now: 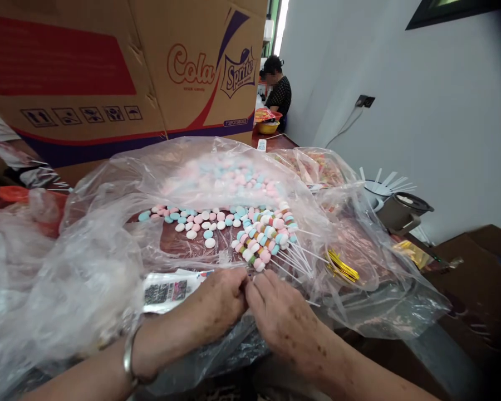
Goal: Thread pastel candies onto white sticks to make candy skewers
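1. Both hands meet fingertip to fingertip at the near edge of the plastic sheet (108,245): I see the left hand (211,309) curled with its fingers pressed together, and the right hand (281,314) likewise bunched, the two touching at the tips. Whatever is pinched between them is hidden by the fingers; I cannot tell what it is.
2. Behind the work area I note a large cardboard box (121,72), printed "Cola" and "Sprite", standing at the far left.
3. The clear plastic sheet lies crumpled across the table (476,267) and covers most of the near surface.
4. On the sheet, well beyond my hands, sits a heap of loose candies (200,220) in pink, blue and white; more lie under a plastic fold further back.
5. Just beyond the fingertips I see a bundle of candy sticks (263,236), candies threaded on thin white sticks, the bare stick ends fanning out to the right.
6. A dark cup (401,214) stands at the right, near a white holder with more sticks upright in it.
7. A printed label (169,289) lies just left of the left hand, under plastic.
8. Gold twist ties (342,270) lie right of the stick ends.
9. A bracelet (128,356) circles the left wrist.
10. Another person (278,89) works at the far end of the room.
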Demonstrator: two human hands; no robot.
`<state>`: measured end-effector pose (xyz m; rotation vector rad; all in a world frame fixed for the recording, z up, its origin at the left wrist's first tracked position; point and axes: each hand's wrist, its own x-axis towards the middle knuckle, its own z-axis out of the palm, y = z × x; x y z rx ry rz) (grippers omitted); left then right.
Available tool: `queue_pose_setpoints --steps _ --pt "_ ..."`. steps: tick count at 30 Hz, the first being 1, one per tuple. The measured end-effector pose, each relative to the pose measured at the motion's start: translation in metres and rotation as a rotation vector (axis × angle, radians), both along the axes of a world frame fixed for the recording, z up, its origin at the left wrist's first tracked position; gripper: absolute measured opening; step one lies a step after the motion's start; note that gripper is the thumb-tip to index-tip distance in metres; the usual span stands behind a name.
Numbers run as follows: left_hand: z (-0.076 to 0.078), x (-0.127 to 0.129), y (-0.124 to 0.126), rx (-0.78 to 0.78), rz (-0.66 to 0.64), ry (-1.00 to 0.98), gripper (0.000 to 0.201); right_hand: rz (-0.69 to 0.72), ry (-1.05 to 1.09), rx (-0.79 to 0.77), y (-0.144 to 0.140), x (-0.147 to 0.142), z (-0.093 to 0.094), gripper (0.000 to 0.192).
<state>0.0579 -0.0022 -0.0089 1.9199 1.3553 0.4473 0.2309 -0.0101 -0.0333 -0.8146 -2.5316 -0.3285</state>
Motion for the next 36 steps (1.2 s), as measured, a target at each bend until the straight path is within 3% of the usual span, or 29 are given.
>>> queue_pose_setpoints --steps 2,4,6,8,10,11,14,16,17,19,21,22,23,25,28,30,33,36 --pt "-0.013 0.008 0.001 0.454 0.088 0.059 0.018 -0.151 0.187 0.008 0.009 -0.009 -0.008 0.032" --pt "-0.025 0.014 0.004 0.833 0.153 0.056 0.018 -0.225 0.448 -0.103 0.021 -0.018 -0.014 0.028" --pt "-0.033 0.016 0.005 1.111 0.206 0.046 0.016 -0.244 0.762 -0.368 0.033 -0.026 -0.016 0.023" --pt "-0.035 0.016 0.0 1.247 0.229 0.007 0.026 -0.243 1.082 -0.705 0.04 -0.033 -0.015 0.022" --pt "-0.034 0.013 -0.012 1.136 0.227 -0.112 0.027 -0.223 1.299 -0.958 0.041 -0.038 -0.01 0.025" --pt "-0.032 0.011 -0.018 0.959 0.244 -0.209 0.023 -0.206 1.344 -1.005 0.039 -0.04 -0.007 0.026" --pt "-0.02 0.003 -0.028 0.248 0.428 -0.567 0.023 -0.137 1.244 -0.865 0.024 -0.047 0.005 0.017" --pt "-0.007 -0.007 -0.025 0.014 0.523 -0.848 0.037 -0.07 1.132 -0.744 0.014 -0.052 0.01 0.013" --pt "0.0 -0.013 -0.023 -0.001 0.491 -0.984 0.043 -0.036 1.096 -0.748 0.011 -0.054 0.011 0.013" --pt "0.014 -0.028 -0.018 0.035 0.267 -1.147 0.053 0.005 1.071 -0.849 0.009 -0.056 0.011 0.018" --pt "0.022 -0.041 -0.016 0.038 0.03 -1.087 0.057 -0.014 1.1 -0.917 0.012 -0.056 0.011 0.02" --pt "0.024 -0.045 -0.016 0.005 -0.024 -0.98 0.055 -0.03 1.122 -0.906 0.015 -0.056 0.01 0.02" --pt "0.024 -0.048 -0.017 -0.039 -0.016 -0.857 0.053 -0.043 1.147 -0.873 0.017 -0.055 0.01 0.018" --pt "0.022 -0.047 -0.018 -0.139 0.139 -0.686 0.048 -0.032 1.177 -0.839 0.016 -0.057 0.009 0.015" --pt "0.014 -0.038 -0.02 -0.233 0.383 -0.847 0.039 0.063 1.189 -1.035 0.004 -0.067 0.005 0.016" --pt "0.008 -0.033 -0.022 -0.221 0.376 -1.049 0.031 0.103 1.24 -1.265 -0.005 -0.078 0.003 0.021" --pt "0.003 -0.032 -0.029 -0.072 0.276 -1.173 0.029 0.123 1.332 -1.597 -0.01 -0.09 0.001 0.029" --pt "0.003 -0.04 -0.036 0.084 0.326 -1.235 0.027 0.175 1.208 -1.689 -0.003 -0.09 -0.001 0.034"
